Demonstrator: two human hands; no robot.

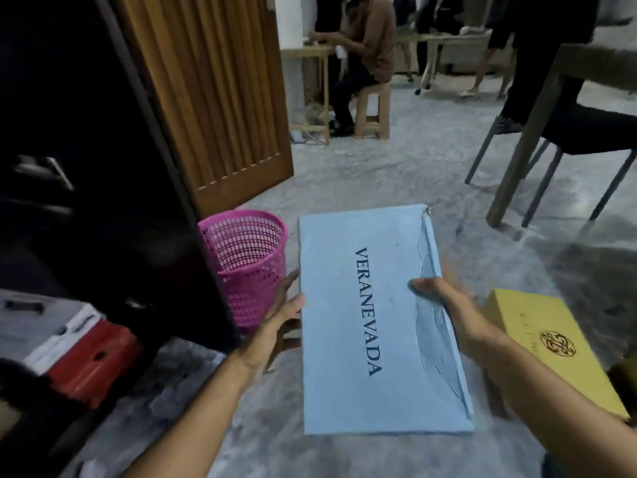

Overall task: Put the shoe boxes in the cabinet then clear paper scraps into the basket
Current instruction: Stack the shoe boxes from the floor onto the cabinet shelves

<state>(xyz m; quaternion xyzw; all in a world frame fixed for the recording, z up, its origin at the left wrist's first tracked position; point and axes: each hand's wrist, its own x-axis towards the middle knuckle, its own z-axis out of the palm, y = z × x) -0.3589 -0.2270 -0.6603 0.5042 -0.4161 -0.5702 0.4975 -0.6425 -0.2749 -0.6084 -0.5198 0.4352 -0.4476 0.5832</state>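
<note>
Nearest the camera, two bare forearms reach forward and hold a pale blue shoe box (372, 322) above the grey floor (379, 174). The left hand (279, 315) lies flat against the box's left long edge, fingers spread and thumb on the lid rim. The right hand (444, 305) clamps the right long edge, thumb on top of the lid and fingers out of sight beneath. The lid is creased and torn along that right edge, and its far right corner is frayed. The box's near short edge hangs over bare floor.

Just right of the right forearm lies a yellow shoe box (555, 343) with a round emblem on its lid; its left end is hidden by the arm. To the left, a red and white box (86, 357) rests low in the dark cabinet (103, 167), whose front edge runs diagonally down toward the left forearm.

A pink mesh basket (246, 260) stands on the floor between the cabinet's edge and the blue box, just beside the left fingertips; whether they touch it cannot be told. Behind it the cabinet's slatted wooden door (213, 98) stands swung open.

Beyond the blue box the floor lies open. At right, a table leg (527, 139) and a dark chair (586, 132) border that space. Farther off a person sits on a wooden stool (374, 108).
</note>
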